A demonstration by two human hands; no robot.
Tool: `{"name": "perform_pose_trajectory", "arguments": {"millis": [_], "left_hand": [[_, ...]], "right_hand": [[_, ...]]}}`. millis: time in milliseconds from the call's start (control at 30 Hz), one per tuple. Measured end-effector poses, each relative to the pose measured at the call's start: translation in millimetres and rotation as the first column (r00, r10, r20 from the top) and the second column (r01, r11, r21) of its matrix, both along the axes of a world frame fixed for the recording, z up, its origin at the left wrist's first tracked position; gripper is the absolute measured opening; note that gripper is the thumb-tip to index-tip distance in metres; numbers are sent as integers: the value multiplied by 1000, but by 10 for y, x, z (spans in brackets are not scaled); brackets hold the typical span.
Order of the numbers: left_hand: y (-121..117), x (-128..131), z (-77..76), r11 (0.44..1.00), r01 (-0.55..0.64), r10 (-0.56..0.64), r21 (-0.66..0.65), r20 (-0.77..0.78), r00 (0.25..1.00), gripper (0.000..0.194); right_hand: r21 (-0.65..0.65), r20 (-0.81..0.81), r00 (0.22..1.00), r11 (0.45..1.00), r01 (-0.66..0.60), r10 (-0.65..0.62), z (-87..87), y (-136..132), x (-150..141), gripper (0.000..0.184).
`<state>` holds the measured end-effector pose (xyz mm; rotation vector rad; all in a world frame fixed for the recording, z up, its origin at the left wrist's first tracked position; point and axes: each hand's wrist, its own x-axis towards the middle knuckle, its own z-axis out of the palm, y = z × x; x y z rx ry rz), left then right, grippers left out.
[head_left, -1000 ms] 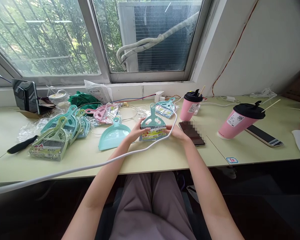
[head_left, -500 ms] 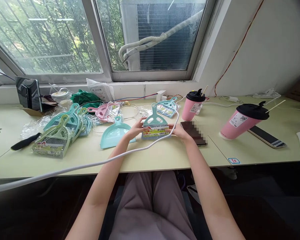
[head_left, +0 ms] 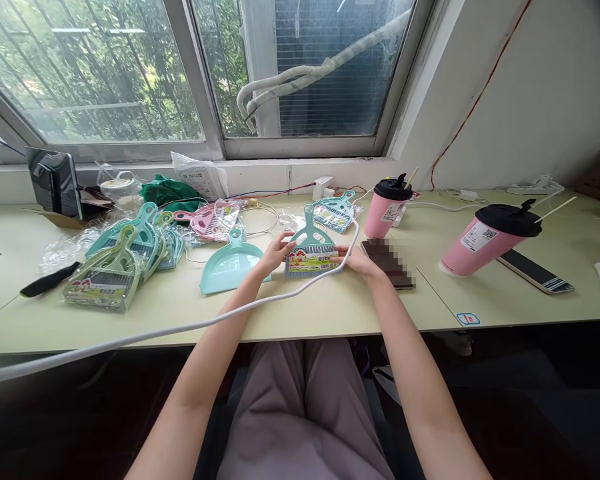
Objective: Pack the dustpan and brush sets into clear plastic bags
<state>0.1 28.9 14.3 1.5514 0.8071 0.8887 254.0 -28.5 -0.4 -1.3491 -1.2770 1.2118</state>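
A teal hand brush [head_left: 309,235] stands handle up on the table, a printed card label [head_left: 313,260] wrapped across its grey bristles. At the brush's left edge, the fingers of my left hand [head_left: 275,255] are closed on it. My right hand [head_left: 359,261] grips the opposite edge, its fingertips partly hidden behind a white cable [head_left: 280,296] that crosses in front. Beside my left hand lies a teal dustpan [head_left: 230,270], its right corner partly covered by my wrist.
Bagged brush-and-dustpan sets [head_left: 103,283] and a black-handled knife [head_left: 50,280] lie left. A pink bagged set [head_left: 213,223] and another teal set [head_left: 336,212] lie behind. Two pink cups [head_left: 386,213] and phones [head_left: 535,272] are right. Part of another person shows at far right.
The brush stays between both hands. My left fingers have shifted slightly up its edge, and more of the label's left side shows. The dustpan stays in place.
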Motion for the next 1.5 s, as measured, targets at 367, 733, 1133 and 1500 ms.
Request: {"name": "perform_pose_trajectory", "arguments": {"millis": [367, 733, 1133, 1500], "left_hand": [[19, -30, 5, 987, -163, 163, -4, 1, 987, 43], [-11, 2, 21, 989, -138, 138, 58, 6, 990, 36], [-53, 103, -32, 994, -102, 98, 33, 109, 989, 39], [-118, 97, -22, 985, -67, 85, -161, 106, 991, 54]], "right_hand": [[223, -136, 956, 932, 286, -260, 168, -74, 154, 46], [327, 30, 988, 935, 135, -153, 219, -111, -110, 42], [238, -8, 973, 944, 227, -232, 22, 26, -313, 51], [231, -6, 943, 917, 325, -332, -8, 20, -271, 48]]}}
